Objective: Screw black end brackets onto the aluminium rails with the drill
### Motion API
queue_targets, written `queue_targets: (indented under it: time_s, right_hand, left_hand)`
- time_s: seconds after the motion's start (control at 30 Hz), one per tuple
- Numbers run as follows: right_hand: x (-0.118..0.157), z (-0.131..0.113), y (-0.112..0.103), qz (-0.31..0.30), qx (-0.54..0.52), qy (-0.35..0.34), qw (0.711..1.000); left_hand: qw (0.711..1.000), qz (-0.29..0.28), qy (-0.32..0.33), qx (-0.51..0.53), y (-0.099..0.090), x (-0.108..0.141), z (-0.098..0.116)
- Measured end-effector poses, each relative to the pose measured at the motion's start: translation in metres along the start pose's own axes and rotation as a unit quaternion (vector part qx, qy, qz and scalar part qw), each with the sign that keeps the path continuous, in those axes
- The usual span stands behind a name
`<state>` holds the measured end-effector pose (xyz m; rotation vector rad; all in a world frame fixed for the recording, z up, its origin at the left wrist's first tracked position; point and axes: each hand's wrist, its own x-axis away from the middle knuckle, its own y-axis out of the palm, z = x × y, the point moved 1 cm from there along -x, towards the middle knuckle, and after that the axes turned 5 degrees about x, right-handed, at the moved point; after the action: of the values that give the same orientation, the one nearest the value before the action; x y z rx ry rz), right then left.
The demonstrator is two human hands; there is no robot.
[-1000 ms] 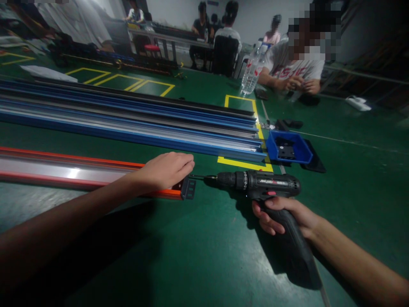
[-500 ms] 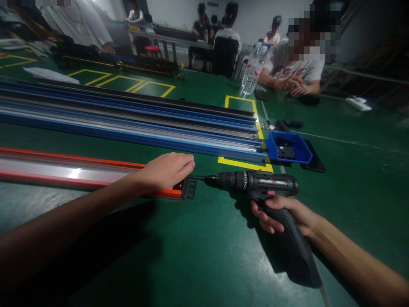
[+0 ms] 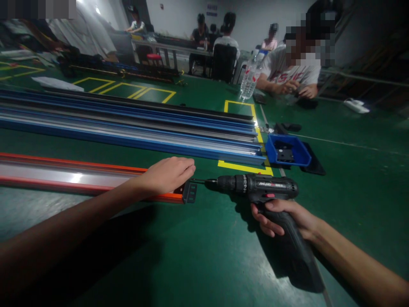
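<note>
My right hand [image 3: 281, 215] is wrapped around the grip of a black cordless drill [image 3: 265, 186], which points left. Its long thin bit reaches to the end of an orange and silver metal profile [image 3: 73, 172] lying on the green table. A black slotted bracket [image 3: 191, 192] sits at that end. Closed over the top of the profile's end is my left hand [image 3: 169, 174], its fingers curled next to the bit tip. The fingers hide the exact spot where the bit meets the end.
Behind lie several blue and black metal profiles [image 3: 159, 140]. A blue bin [image 3: 287, 150] with black parts stands at their right end, near yellow tape [image 3: 246, 167]. Farther back are plastic bottles [image 3: 250, 79], a white power strip [image 3: 356, 105] and a seated person [image 3: 290, 72].
The view has tilted slightly, so the scene sits a little lower. Both hands and the drill keep nearly the same pose. The seated person's hands across the table have shifted.
</note>
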<state>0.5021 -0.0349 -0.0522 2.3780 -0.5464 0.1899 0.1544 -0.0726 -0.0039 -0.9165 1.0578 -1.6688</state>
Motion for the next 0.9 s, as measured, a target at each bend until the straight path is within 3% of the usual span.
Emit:
queue_targets:
  time_s: [0.7,0.9]
  right_hand:
    - [0.003,0.002,0.000,0.022,-0.021,0.017,0.999]
    - [0.004,0.010,-0.011,0.037,-0.016,0.009,0.999]
  left_hand:
    - [0.996,0.043,0.063,-0.042,0.007,0.001,-0.006]
    - [0.997,0.059,0.038,-0.037,0.008,0.001,-0.005]
